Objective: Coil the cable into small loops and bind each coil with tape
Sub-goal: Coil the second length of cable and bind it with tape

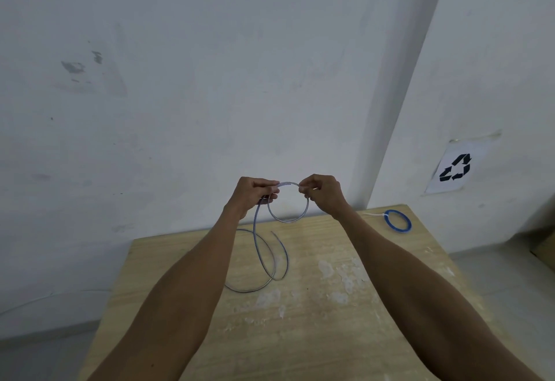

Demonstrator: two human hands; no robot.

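Observation:
A thin blue-grey cable is held up above the far part of a wooden table. My left hand grips it at the upper left of a small round loop, and my right hand pinches the loop's upper right. The loop hangs between both hands. From my left hand the loose cable drops to the table and curls there in wide bends, its free end lying on the wood. No tape shows in either hand.
A small blue coil with a white tail lies at the table's far right corner. A white wall stands right behind the table, with a recycling sign on the right. The floor drops away on both sides.

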